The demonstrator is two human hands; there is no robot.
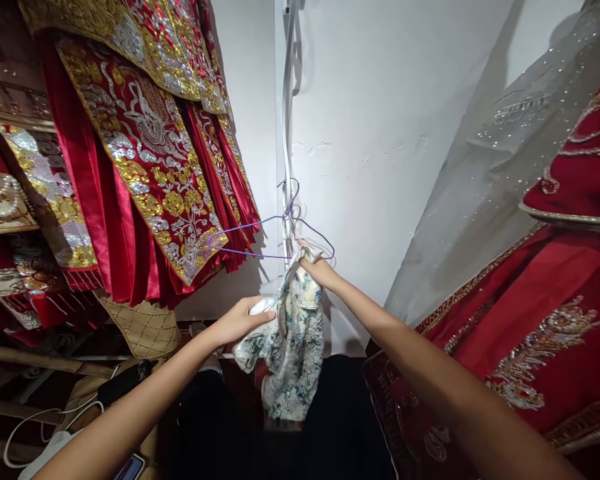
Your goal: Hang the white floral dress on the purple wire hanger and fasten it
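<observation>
A thin purple wire hanger hangs against the white wall, its hook caught on a white cable that runs down the corner. A flowered cloth hangs from the hanger's right end, just under the right hand, which grips its top there. The left hand holds the cloth's side lower down and to the left. Left of and above the left hand, red embroidered garments hang in a row. Right of the right arm, a red gown hangs with a sheer beaded veil beside it.
</observation>
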